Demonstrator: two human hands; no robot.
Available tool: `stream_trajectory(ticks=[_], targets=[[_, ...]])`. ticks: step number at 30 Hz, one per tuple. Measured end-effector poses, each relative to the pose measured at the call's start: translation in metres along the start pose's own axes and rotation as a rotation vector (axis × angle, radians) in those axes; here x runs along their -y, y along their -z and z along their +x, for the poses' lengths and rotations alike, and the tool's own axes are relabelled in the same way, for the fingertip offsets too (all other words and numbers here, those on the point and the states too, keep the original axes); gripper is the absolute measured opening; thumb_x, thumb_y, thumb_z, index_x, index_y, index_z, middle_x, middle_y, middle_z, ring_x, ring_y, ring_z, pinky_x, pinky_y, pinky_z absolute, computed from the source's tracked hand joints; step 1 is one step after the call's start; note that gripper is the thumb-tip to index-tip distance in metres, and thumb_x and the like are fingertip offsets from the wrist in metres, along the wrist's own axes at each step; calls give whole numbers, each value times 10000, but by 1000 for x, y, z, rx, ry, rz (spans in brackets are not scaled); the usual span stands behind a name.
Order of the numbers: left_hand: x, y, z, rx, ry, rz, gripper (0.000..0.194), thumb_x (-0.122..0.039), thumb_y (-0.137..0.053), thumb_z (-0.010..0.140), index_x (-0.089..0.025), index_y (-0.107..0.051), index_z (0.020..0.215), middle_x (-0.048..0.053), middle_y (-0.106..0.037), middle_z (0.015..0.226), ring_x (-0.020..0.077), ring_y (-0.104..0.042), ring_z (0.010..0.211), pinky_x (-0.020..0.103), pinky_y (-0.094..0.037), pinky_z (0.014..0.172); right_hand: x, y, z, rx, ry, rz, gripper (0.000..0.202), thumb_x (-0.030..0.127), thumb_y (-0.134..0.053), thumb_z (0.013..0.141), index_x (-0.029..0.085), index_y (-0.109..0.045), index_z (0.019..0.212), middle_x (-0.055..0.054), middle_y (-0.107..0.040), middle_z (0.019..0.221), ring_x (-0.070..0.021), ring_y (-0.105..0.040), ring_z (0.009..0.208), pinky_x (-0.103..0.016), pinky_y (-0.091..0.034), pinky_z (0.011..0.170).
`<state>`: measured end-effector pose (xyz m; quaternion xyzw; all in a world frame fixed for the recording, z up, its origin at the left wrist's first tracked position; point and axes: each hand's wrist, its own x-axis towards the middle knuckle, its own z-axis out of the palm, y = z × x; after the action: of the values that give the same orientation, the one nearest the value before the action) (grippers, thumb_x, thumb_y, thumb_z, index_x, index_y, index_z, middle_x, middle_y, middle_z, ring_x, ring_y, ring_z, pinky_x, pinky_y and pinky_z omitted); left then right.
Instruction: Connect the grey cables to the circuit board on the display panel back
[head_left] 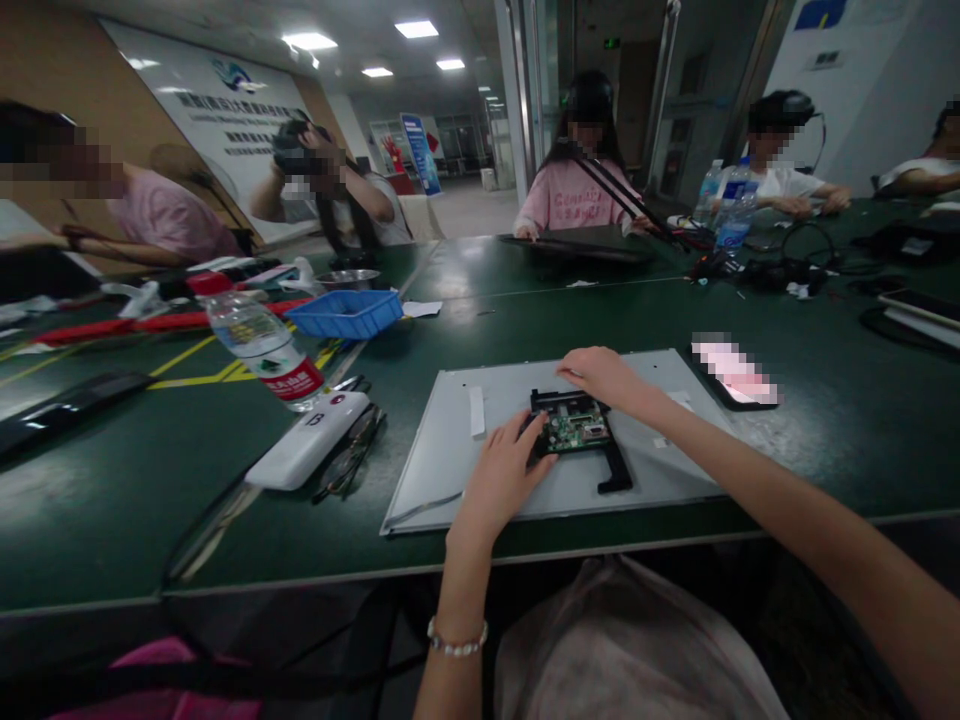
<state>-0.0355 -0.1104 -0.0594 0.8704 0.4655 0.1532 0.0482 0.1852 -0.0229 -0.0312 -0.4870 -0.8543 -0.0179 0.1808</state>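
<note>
A green circuit board (577,428) sits in a black plastic bracket (616,465), which lies on a flat pale metal panel (427,440). My left hand (506,468) grips the bracket's left side, with thumb and fingers around its edge. Over the far edge of the bracket is my right hand (604,378), its fingers curled together and pointing left. What those fingers hold, if anything, is hidden. A short white strip (478,412) is on the panel, left of the bracket.
Left of the panel are a white power bank (309,440), glasses (351,455), a water bottle (262,345) and a blue tray (346,315). A phone (735,372) lies to the right. Several people sit around the green table (300,550); one opposite handles a dark flat panel (585,250).
</note>
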Motion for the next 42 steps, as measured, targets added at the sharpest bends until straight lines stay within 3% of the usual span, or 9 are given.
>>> stream_trajectory(ticks=[4,10,21,26,30,34,38,42], targets=[[0,-1,-1,22,-29,29,533,-360,-467,937,-232,-327,1434,105,-355,1492,247,-346,1364,438,-289,1117,14,-19,7,26,69,30,242,216,-479,936,165,-710,987,-90,-715,1007,-204,-636,969,-276,-427,815],[2,-1,-1,45,-49,51,519,-351,-433,951,-223,-316,1440,104,-315,1516,242,-309,1388,450,-287,1119,10,-32,3,22,64,95,224,222,-499,927,177,-715,968,-79,-719,974,-195,-635,937,-273,-429,802],[1,1,0,32,-36,23,527,-356,-457,941,-228,-329,1436,100,-338,1505,244,-337,1373,448,-298,1115,13,-31,-1,13,49,176,230,236,-497,917,166,-714,951,-89,-715,989,-196,-628,963,-291,-440,848],[2,0,-1,4,-33,-13,527,-345,-485,926,-232,-350,1423,103,-352,1495,247,-348,1366,446,-312,1109,11,-16,0,21,2,204,274,261,-472,921,158,-702,1028,-93,-705,1067,-207,-621,1029,-304,-438,914],[3,-1,0,-28,-28,-47,530,-329,-529,901,-229,-380,1400,109,-353,1489,249,-346,1366,433,-310,1114,-12,14,-17,31,-78,171,294,273,-490,896,164,-691,1081,-87,-682,1132,-226,-610,1062,-337,-426,962],[0,3,1,-63,-27,-35,508,-284,-571,870,-231,-431,1355,108,-342,1488,262,-308,1382,451,-297,1120,-54,38,-58,113,-258,112,315,267,-520,848,163,-692,1091,-100,-674,1139,-261,-611,1055,-379,-451,931],[-10,10,3,-67,-56,13,519,-255,-572,860,-246,-419,1356,95,-316,1504,261,-249,1406,500,-240,1137,-92,34,-101,146,-409,152,348,261,-558,797,152,-678,1105,-107,-675,1110,-251,-637,978,-363,-487,863],[-25,16,5,-42,-128,36,457,-295,-500,908,-270,-412,1356,72,-282,1526,245,-194,1427,511,-208,1147,-106,21,-124,101,-413,237,317,262,-580,767,185,-687,1055,-78,-672,1082,-222,-644,931,-339,-505,815]])
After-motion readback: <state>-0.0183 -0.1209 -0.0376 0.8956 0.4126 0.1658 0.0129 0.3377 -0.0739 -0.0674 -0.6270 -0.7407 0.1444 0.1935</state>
